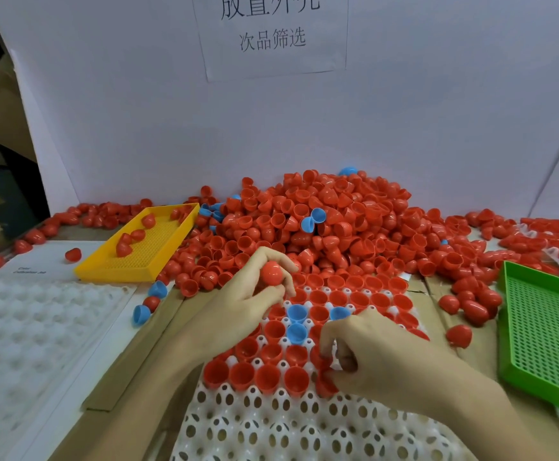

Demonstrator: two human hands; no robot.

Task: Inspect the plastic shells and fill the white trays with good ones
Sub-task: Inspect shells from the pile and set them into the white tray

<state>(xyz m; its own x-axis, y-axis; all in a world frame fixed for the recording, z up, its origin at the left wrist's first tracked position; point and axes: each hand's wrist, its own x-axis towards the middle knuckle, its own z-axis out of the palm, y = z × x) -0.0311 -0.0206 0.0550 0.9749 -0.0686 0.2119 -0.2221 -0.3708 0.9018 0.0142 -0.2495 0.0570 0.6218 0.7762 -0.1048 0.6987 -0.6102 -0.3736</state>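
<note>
On the worktop, a white plastic tray with rows of round pockets and oval holes lies in front of the person. Its far rows are filled with red plastic half-shells sitting open side up, with a few blue half-shells among them; the near rows are unfilled.

The left hand is raised over the tray's far left corner, and its grip is closed on a single red plastic shell, pinched between thumb and fingertips with the dome side toward the camera. The right hand rests low on the tray's right side, its fingers curled and pinching a red shell at the tray's pockets at the end of the last filled rows; whether that shell is fully seated cannot be told.

Behind the tray rises a large heap of loose red plastic shells against the white back panel, with scattered blue ones mixed in. A yellow perforated plastic tray to the left holds a handful of red shells. A green perforated plastic tray sits at the right edge. A second white moulded tray lies at the far left, and two blue shells sit just beside it. A paper sign with printed characters is fixed on the panel.
</note>
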